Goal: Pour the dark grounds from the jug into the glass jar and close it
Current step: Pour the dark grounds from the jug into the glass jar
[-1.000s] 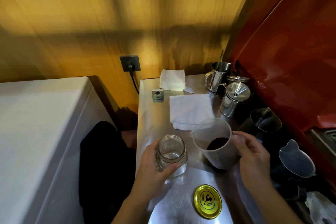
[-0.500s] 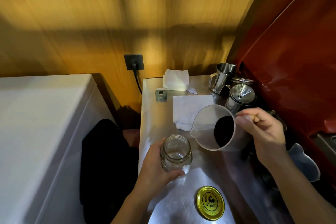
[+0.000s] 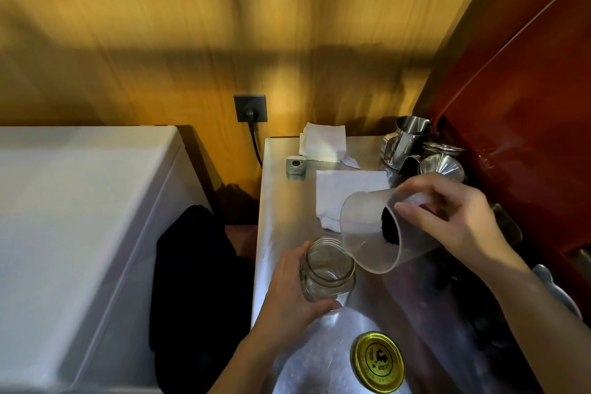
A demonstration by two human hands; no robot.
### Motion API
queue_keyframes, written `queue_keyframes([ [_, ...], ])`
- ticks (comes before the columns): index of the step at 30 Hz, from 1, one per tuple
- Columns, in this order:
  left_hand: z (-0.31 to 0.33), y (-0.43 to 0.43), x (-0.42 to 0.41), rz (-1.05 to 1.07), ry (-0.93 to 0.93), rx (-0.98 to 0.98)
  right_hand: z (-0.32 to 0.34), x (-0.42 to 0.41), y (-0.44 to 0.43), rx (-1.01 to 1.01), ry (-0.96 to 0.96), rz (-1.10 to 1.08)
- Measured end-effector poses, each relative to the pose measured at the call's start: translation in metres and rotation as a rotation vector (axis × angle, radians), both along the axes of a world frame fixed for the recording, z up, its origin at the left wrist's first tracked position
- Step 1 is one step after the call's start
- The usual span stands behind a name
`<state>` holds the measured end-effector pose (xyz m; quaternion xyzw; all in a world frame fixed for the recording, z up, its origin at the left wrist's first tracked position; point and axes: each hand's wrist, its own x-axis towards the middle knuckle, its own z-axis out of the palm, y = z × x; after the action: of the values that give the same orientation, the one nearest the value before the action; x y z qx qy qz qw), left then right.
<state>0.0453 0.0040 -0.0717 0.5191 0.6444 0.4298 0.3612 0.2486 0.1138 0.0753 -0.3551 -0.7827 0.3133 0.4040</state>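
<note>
An open glass jar [image 3: 327, 269] stands upright on the steel counter [image 3: 281, 201], and my left hand [image 3: 287, 294] is wrapped around its left side. My right hand [image 3: 447, 214] grips a translucent plastic jug [image 3: 367, 227] from above, tipped steeply to the left with its spout just above the jar's right rim. A clump of dark grounds [image 3: 390, 227] still sits at the jug's bottom. The jar looks empty inside. Its gold lid [image 3: 377, 361] lies flat on the counter near the front.
White folded cloths [image 3: 345, 192] and a small grey device [image 3: 295, 166] lie behind the jar. Steel pitchers [image 3: 406, 141] and a metal funnel [image 3: 443, 166] crowd the right back, against a red machine [image 3: 527, 137]. A white appliance [image 3: 80, 233] stands left of the counter.
My right hand lifted the jug off the counter, tilted it further left and brought its spout over the jar. My left hand kept hold of the jar.
</note>
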Motion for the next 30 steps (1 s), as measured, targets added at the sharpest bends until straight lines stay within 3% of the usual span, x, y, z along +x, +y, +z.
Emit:
queue_keyframes([
  [6,-0.003,-0.001,0.000,0.007,0.021,0.016,0.017,-0.013,0.003,0.238,-0.149,0.059],
  [30,0.001,-0.001,0.004,0.028,0.055,0.006,0.036,-0.047,0.008,0.480,-0.351,0.311],
])
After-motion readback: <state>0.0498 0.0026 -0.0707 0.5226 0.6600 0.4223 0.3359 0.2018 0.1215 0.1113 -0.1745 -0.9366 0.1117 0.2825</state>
